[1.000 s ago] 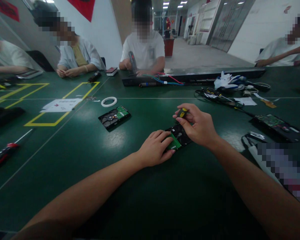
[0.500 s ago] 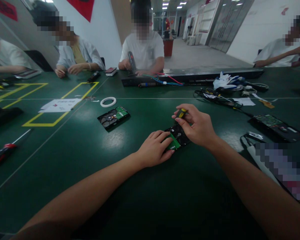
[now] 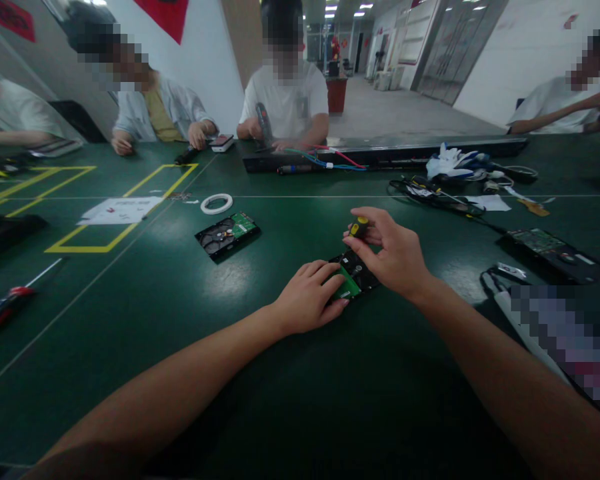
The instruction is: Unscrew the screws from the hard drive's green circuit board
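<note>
A hard drive (image 3: 361, 271), black with a green circuit board, lies on the green table. My left hand (image 3: 314, 293) holds it, fingers laid over the board and the thumb at the near edge. Over the drive's far end, my right hand (image 3: 393, 250) is closed on a short screwdriver (image 3: 360, 227) with a black and yellow handle, pinched between thumb and fingers. The screwdriver's tip is not clearly visible. Part of the drive is covered by both hands.
To the left lie another hard drive (image 3: 227, 235), a white ring (image 3: 217, 204), a paper sheet (image 3: 120, 211) and a red-black screwdriver (image 3: 10, 303). At right are a third drive (image 3: 550, 253), cables (image 3: 430, 193) and white gloves (image 3: 453, 162). Several people sit around the table.
The screwdriver handle has turned and tilted slightly leftward in my right hand. My left hand and the drive have stayed put. A co-worker at far left has moved a hand rightward.
</note>
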### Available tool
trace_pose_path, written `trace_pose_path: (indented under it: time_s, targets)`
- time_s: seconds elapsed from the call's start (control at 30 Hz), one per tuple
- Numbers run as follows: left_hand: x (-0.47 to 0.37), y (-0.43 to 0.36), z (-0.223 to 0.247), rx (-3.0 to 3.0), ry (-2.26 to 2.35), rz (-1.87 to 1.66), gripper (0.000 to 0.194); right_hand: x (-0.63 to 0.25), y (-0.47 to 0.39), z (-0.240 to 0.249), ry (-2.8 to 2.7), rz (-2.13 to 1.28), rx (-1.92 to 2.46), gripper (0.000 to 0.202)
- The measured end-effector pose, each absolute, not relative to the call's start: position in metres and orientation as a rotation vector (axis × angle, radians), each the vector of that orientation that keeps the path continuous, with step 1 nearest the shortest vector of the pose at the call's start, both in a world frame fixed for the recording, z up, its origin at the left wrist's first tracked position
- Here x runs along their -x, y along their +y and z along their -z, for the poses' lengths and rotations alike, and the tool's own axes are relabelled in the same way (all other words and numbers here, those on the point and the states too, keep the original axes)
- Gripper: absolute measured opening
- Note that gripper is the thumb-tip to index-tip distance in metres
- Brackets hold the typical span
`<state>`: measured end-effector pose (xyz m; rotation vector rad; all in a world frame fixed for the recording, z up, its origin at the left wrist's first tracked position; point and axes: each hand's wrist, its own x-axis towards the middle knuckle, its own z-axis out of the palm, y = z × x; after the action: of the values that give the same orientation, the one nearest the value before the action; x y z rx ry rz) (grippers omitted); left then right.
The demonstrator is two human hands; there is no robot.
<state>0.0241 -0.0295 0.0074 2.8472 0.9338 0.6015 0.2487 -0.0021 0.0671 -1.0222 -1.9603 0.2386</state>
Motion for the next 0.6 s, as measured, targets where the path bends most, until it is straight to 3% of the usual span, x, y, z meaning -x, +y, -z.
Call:
trace_pose_path:
  time_s: [0.2, 0.6]
  targets:
    - [-0.0241, -0.0288, -0.0055, -2.845, 0.936, -0.605, 0.040, -0.2453, -0.0057, -0.0693, -2.031, 0.024, 1.057, 0.041]
    - [-0.0242, -0.0288, -0.0059, -2.853, 0.938, -0.606, 0.042, -0.2395, -0.0085, -0.0708, -2.073, 0.080, 0.988, 0.044]
